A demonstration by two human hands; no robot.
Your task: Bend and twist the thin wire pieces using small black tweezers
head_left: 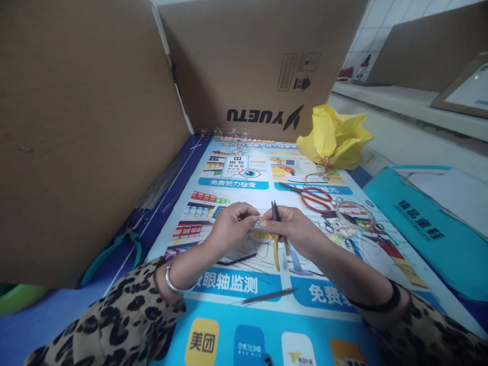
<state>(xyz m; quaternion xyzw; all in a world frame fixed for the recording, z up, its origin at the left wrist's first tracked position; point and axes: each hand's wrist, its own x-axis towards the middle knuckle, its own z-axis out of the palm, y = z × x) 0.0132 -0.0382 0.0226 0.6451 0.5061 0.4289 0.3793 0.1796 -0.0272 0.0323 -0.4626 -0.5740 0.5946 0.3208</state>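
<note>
My left hand (pixel 235 222) is closed in a pinch, its fingertips on a thin wire whose small bright end shows between my two hands. The fingers of my right hand (pixel 292 226) are wrapped round a pair of pliers (pixel 277 253) with yellow handles and dark jaws pointing up and away. My right thumb and forefinger also pinch close to the left fingertips, so the hands nearly touch. Thin wire loops (pixel 263 246) hang below the fingers. Most of the piece between the fingertips is hidden or too small to make out.
Red-handled scissors (pixel 318 198), a coil of pale wire (pixel 356 214) and a crumpled yellow bag (pixel 335 137) lie ahead right. Teal-handled pliers (pixel 114 249) and loose wires (pixel 162 185) lie left. A dark slim tool (pixel 270 295) lies in front. Cardboard (pixel 247 66) stands behind; a teal box (pixel 415 223) sits right.
</note>
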